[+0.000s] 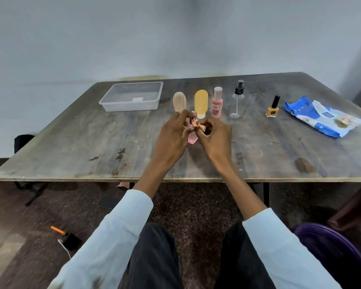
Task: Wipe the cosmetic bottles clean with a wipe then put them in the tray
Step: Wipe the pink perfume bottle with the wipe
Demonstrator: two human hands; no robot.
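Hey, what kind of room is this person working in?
Probably a plain spare room or makeshift workspace rather than a shop or bathroom. A worn, stained wooden table stands against a bare pale wall, with dark carpet underfoot and a cabled gadget lying on the floor.

Worn wood on the tabletop (pixel 113 147), matt and grey, scuffed and stained with dark blotches toward its near edge. By the far left corner, the tray (pixel 131 97) is clear plastic, smooth, faintly glossy. The spray bottle (pixel 237 101) looks like transparent plastic with a black plastic nozzle. The yellow tube (pixel 201 103) and the pink bottle (pixel 217 103) read as soft, matt plastic; the beige tube (pixel 179 102) shows a streaked finish. The nail polish bottle (pixel 273 107) is glossy with a shiny black cap. Near the right edge, the wipes pack (pixel 321 115) is crinkled, shiny film. Both sleeves (pixel 113 236) are smooth pale cloth.
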